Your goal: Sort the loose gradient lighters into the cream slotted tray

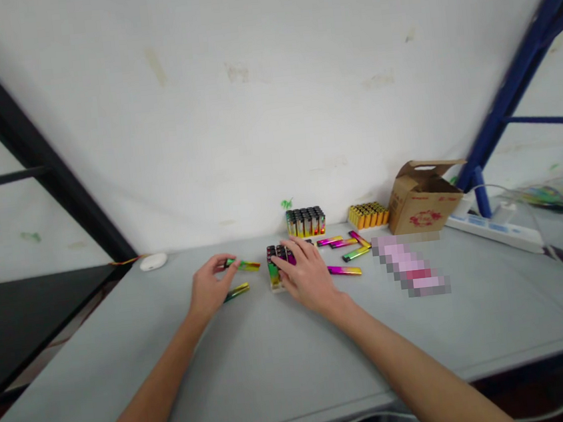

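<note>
My left hand [212,287] pinches the end of an iridescent lighter [245,265] lying on the grey table [256,354]. A second loose lighter [236,292] lies just below it, beside my palm. My right hand [308,272] rests with its fingers curled over a small tray of rainbow lighters [276,265] standing upright. Several more loose lighters [344,253] lie scattered to the right of that hand.
At the back against the white wall stand a full tray of dark lighters [305,222], a tray of orange lighters [368,215] and an open cardboard box [422,199]. A white power strip [495,229] and cables lie at right. A white oval object [153,261] sits at left.
</note>
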### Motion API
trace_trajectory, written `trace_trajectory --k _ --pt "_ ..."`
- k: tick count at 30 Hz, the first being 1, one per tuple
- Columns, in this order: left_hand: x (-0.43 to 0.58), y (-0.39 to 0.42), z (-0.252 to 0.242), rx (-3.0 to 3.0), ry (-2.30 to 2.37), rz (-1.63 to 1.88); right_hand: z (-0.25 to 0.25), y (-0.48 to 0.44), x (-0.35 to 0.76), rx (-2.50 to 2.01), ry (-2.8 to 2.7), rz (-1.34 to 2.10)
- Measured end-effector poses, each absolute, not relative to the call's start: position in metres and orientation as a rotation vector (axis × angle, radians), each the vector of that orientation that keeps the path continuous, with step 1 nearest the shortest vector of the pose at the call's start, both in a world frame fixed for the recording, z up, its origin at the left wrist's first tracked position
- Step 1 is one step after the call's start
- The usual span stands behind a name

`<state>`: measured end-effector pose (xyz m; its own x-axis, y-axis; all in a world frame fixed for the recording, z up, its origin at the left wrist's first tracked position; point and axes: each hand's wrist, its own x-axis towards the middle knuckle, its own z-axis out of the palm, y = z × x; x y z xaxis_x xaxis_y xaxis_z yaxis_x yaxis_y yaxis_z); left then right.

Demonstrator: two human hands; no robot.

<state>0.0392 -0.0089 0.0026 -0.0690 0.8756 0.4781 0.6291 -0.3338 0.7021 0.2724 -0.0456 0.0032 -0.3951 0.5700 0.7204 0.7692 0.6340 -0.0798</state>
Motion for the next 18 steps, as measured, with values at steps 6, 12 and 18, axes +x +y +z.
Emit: trace_trajectory --k 6,12,18 --pt "0.047 -0.013 0.014 1.525 1.394 1.632 0.004 -0.049 0.273 -0.980 -1.994 -0.217" --pt "0.058 -0.027 0.023 1.478 1.147 1.621 0.014 -0.060 0.270 -0.812 -1.905 -0.174" --pt "0.084 -0.053 0.033 1.603 1.118 1.588 0.017 -0.066 0.265 -0.797 -1.898 -0.273"
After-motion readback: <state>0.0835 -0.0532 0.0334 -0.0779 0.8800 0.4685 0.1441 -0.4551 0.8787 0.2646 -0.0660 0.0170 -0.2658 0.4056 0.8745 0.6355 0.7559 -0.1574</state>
